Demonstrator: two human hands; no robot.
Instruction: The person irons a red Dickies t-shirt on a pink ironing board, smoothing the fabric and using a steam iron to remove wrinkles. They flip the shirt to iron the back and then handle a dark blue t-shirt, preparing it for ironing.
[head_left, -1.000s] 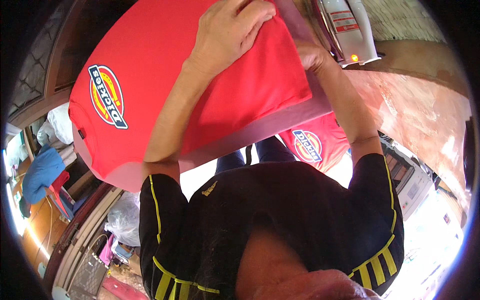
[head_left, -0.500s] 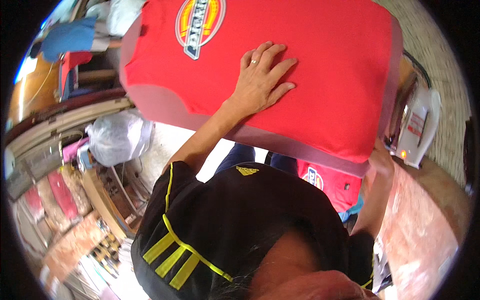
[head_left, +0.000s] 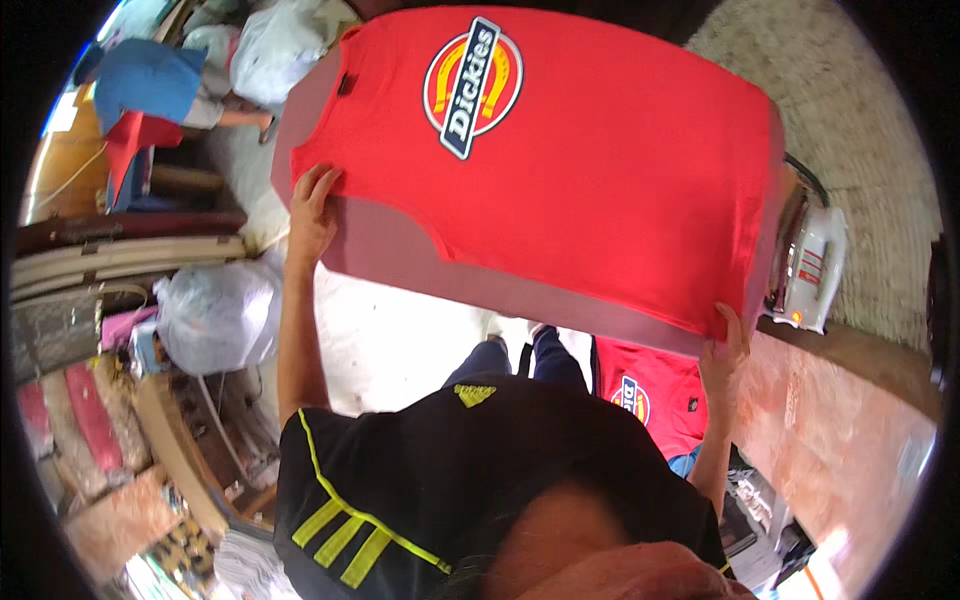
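A red sleeveless shirt (head_left: 610, 170) with a round yellow, white and dark printed emblem lies spread flat over a padded ironing board (head_left: 390, 245) with a mauve cover. At the board's left end my left hand (head_left: 314, 222) pinches the shirt's shoulder edge between fingers and thumb. My right hand (head_left: 725, 355) grips the near right corner of the hem, with fingers on top and the thumb partly hidden. Beyond the board's right end rests a white iron (head_left: 812, 265) with red marks and a glowing orange light.
A second red shirt (head_left: 668, 395) with the same emblem lies below the board's near right edge. Clear plastic bags (head_left: 220, 315) stand at left, near shelves and cartons. A pinkish panel (head_left: 830, 420) is at right. Farther off at upper left, a person in blue (head_left: 150, 82) bends over.
My left hand has gone from the middle of the shirt to its left shoulder edge. My right hand has shifted slightly left and down, staying at the hem corner. The whole view has shifted.
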